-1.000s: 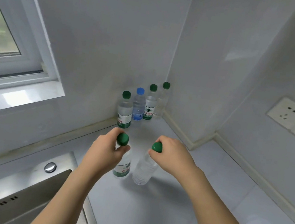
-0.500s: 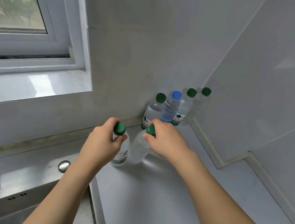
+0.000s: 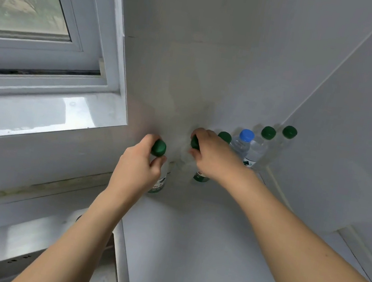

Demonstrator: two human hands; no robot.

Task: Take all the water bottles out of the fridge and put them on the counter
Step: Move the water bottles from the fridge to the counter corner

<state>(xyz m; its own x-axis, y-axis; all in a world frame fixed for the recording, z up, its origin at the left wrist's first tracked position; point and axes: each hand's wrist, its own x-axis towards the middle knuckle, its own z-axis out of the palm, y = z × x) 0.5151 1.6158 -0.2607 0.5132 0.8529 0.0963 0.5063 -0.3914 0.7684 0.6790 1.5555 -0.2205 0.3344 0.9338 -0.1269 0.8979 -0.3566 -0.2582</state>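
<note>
Smooth pale wall (image 3: 220,48) fills most of the view, with a white-framed window (image 3: 47,48) and its glossy sill at left. Below runs the flat grey counter (image 3: 198,253), meeting the brushed-steel sink (image 3: 13,257) at lower left. Left hand (image 3: 136,169) is curled tight around the neck of a clear plastic bottle (image 3: 159,183), green cap poking out above the fingers, its base on the counter by the wall. Right hand (image 3: 211,157) wraps the top of a second bottle (image 3: 201,176), green label showing under the palm. Behind it, a row (image 3: 252,149) of four upright clear bottles lines the corner: three round green caps, one blue.
</note>
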